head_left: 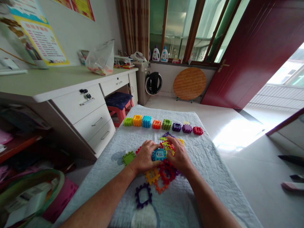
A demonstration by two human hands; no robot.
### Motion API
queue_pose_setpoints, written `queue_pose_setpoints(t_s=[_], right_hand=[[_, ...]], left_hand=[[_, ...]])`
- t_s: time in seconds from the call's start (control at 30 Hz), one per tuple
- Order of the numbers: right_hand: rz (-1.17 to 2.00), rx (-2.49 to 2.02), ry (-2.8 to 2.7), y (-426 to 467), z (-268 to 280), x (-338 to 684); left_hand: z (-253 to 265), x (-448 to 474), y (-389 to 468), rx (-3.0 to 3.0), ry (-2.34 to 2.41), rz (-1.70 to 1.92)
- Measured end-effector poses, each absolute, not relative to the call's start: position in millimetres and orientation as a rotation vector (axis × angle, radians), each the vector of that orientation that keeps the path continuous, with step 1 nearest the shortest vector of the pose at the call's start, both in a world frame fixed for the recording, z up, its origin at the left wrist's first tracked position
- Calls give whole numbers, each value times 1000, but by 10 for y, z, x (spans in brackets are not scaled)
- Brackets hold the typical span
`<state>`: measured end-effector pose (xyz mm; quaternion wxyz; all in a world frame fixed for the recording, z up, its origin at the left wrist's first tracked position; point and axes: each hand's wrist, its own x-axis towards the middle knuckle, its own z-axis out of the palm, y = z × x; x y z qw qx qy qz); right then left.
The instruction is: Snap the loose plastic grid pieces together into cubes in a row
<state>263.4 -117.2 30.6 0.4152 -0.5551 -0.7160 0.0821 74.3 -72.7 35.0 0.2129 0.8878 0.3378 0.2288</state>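
Note:
My left hand (146, 155) is closed around the left side of a blue interlocking block (159, 154) with a white-looking window grid, thumb and fingers at its edges. Close by on the right, my right hand (179, 155) curls its thumb and forefinger about a yellow-green interlocking panel (171, 148); its other fingers are partly hidden. Loose panels lie around and under both hands: a green panel (129, 158), a yellow panel (152, 175), a red panel (167, 173), an orange panel (161, 186) and a dark purple frame (143, 195).
Behind the hands, several assembled cubes, among them a blue cube (146, 121) and a red cube (198, 130), form a row across the cloth-covered table (209, 177). A white desk (78, 104) stands left, with a pink stool (121, 109) beside it. A basket (59, 196) is lower left.

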Motion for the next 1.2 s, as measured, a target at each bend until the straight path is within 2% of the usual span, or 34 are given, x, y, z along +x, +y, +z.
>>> queue_pose_setpoints(t_s=[1.2], right_hand=[[206,-1416,-1740,-1163,305,2621]], left_hand=[[405,780,-626,2515,988,355]])
